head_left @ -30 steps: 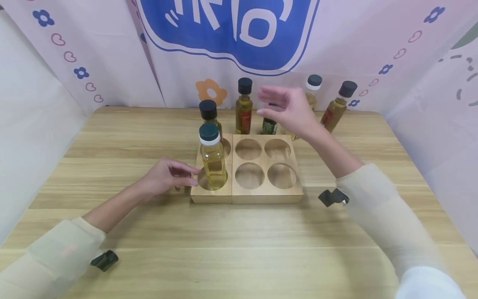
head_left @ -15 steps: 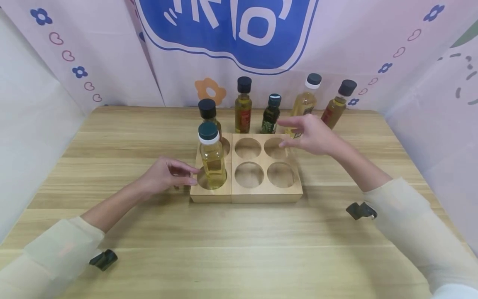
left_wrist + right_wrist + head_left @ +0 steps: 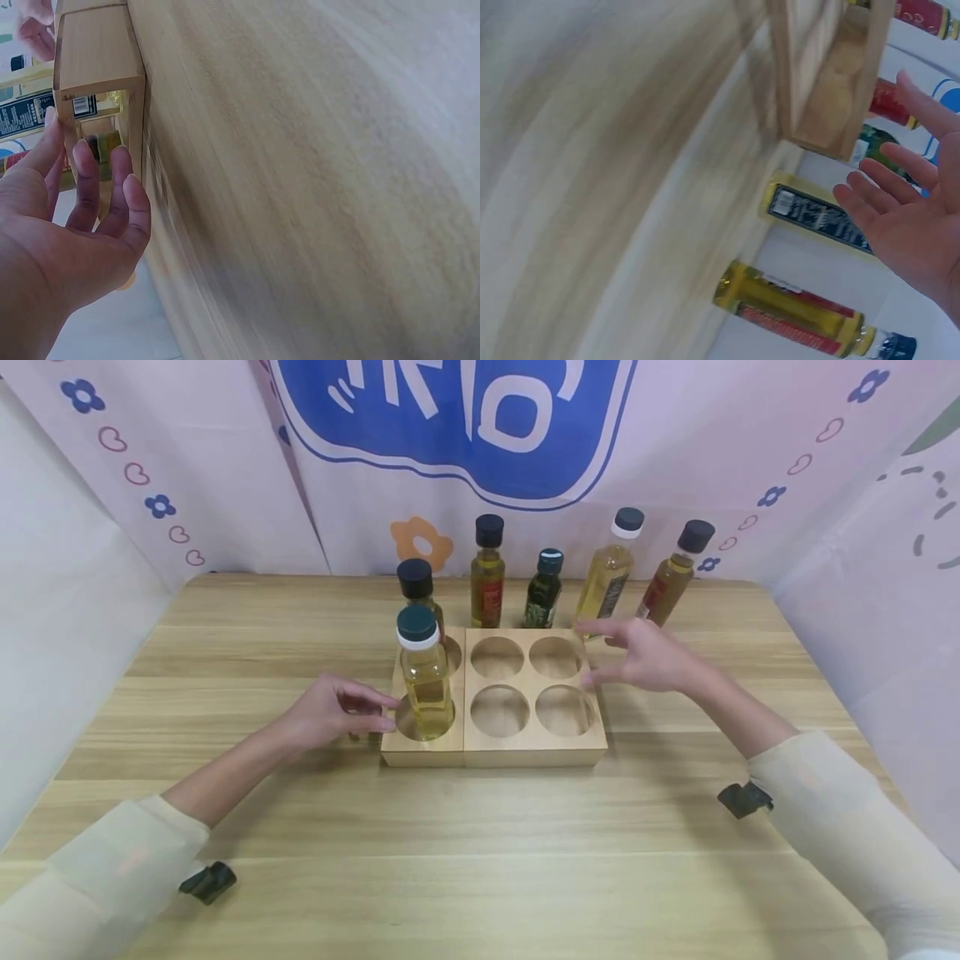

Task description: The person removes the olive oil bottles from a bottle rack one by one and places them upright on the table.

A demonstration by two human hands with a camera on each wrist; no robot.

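A wooden rack (image 3: 534, 759) with round holes stands mid-table. In its front left hole is an oil bottle (image 3: 429, 689) with a dark green cap; behind it another bottle (image 3: 416, 580) with a black cap fills the back left hole. My left hand (image 3: 324, 714) rests at the rack's left end, fingertips at the edge, fingers loosely bent in the left wrist view around the rack's open end (image 3: 138, 105). My right hand (image 3: 643, 655) hovers with spread fingers at the right end. Its fingers look apart from the rack in the right wrist view, holding nothing.
Along the back stand a red-labelled bottle (image 3: 488, 585), a small dark green bottle (image 3: 543, 590), a clear oil bottle (image 3: 606, 578) and another red-labelled bottle (image 3: 670, 581). A printed cloth (image 3: 345, 518) hangs behind the table.
My right hand has come down and to the right, from above the small dark bottle to the rack's right end. My left hand and the bottles have stayed put.
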